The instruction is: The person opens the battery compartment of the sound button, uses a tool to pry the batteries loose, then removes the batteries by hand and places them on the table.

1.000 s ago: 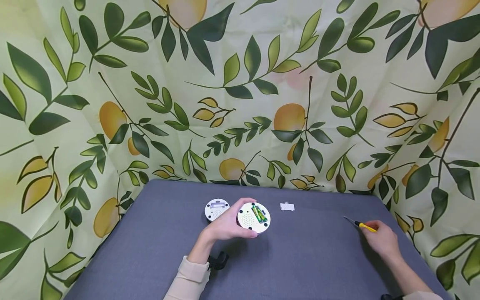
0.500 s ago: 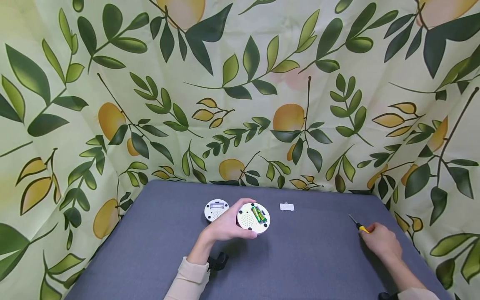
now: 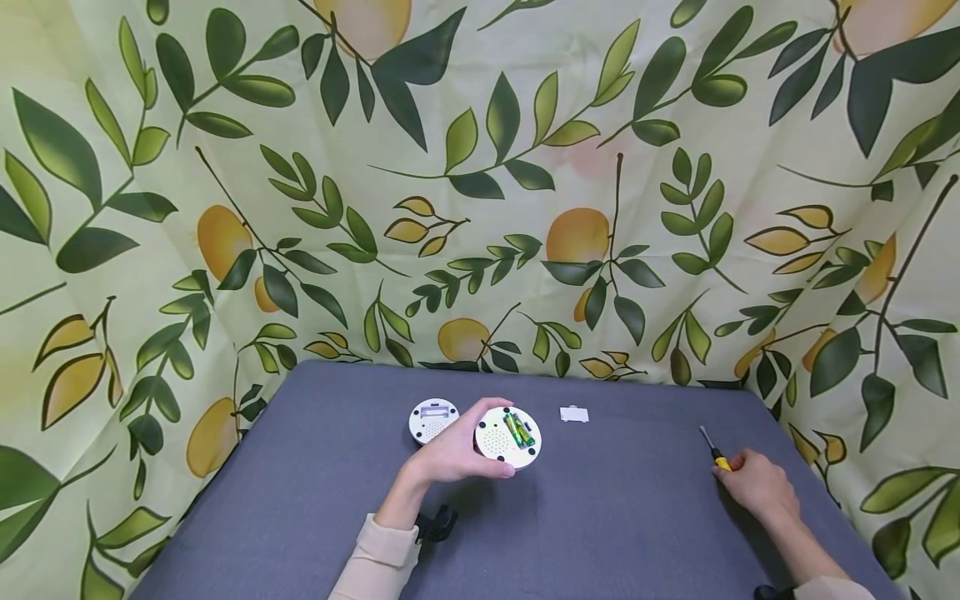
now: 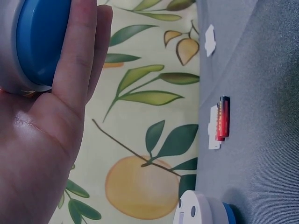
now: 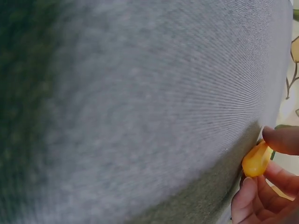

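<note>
My left hand (image 3: 457,450) grips a round white device (image 3: 495,440) by its edge, underside towards me. Two green batteries (image 3: 518,429) sit in its uncovered compartment. From the left wrist, the device's other side shows as a blue dome (image 4: 44,42). At the right of the table, my right hand (image 3: 759,487) pinches a small screwdriver (image 3: 722,461) by its yellow and black handle, its metal shaft pointing away from me. The right wrist view shows the end of the yellow handle (image 5: 256,161) between thumb and fingers.
A second round white device (image 3: 431,419) lies underside up behind the left hand, its battery compartment bare. A white battery cover (image 3: 574,414) lies farther right. Red batteries (image 4: 223,119) lie by another white cover (image 4: 213,133) in the left wrist view. Patterned cloth (image 3: 480,250) hangs behind the table.
The screwdriver has turned in the right hand, its tip swinging from leftward to more away from me. The right hand has shifted slightly. The left hand and its device stay put.
</note>
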The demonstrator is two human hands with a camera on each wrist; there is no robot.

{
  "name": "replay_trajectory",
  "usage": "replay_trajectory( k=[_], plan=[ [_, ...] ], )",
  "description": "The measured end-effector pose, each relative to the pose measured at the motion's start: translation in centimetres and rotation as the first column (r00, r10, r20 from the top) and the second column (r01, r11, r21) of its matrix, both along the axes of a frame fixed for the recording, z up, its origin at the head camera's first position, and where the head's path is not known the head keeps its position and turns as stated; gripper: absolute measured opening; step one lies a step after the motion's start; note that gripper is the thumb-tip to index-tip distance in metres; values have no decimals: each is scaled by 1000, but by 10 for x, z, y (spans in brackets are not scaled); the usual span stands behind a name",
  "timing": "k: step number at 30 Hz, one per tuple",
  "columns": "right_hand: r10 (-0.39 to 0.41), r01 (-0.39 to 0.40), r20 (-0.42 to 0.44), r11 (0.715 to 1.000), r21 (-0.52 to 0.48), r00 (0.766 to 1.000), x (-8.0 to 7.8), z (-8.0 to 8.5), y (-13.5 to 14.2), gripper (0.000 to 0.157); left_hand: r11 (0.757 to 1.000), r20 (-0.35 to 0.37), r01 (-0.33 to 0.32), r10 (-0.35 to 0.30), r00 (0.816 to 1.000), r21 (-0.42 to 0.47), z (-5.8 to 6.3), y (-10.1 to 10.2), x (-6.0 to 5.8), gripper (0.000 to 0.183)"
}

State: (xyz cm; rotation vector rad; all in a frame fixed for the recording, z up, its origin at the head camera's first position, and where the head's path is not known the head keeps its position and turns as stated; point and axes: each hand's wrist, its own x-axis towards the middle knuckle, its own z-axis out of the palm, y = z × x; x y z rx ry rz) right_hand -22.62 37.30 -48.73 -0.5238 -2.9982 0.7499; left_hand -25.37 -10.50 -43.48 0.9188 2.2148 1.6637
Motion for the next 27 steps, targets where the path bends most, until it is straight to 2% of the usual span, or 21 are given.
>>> replay_trajectory(
  k=[6, 12, 15, 20, 27],
  plan=[
    [11, -11, -24, 1000, -1, 1000, 4, 7, 1, 35, 1000, -5, -4, 4, 1000, -4, 0, 0, 0, 83],
    [-4, 1, -120, 1000, -27, 993, 5, 20, -7, 37, 1000, -4, 1, -1, 1000, 5, 0, 0, 0, 85],
    [2, -9, -194, 999, -36, 981, 6, 24, -15, 36, 1000, -10, -3, 3, 1000, 1, 0, 0, 0, 86],
    [27, -35, -321, 999, -18, 947, 8, 28, -30, 32, 1000, -11, -12, 12, 1000, -5, 0, 0, 0, 86],
    [79, -108, -389, 993, -53, 918, 12, 38, -53, 32, 1000, -10, -19, 19, 1000, -1, 0, 0, 0, 86]
  ],
)
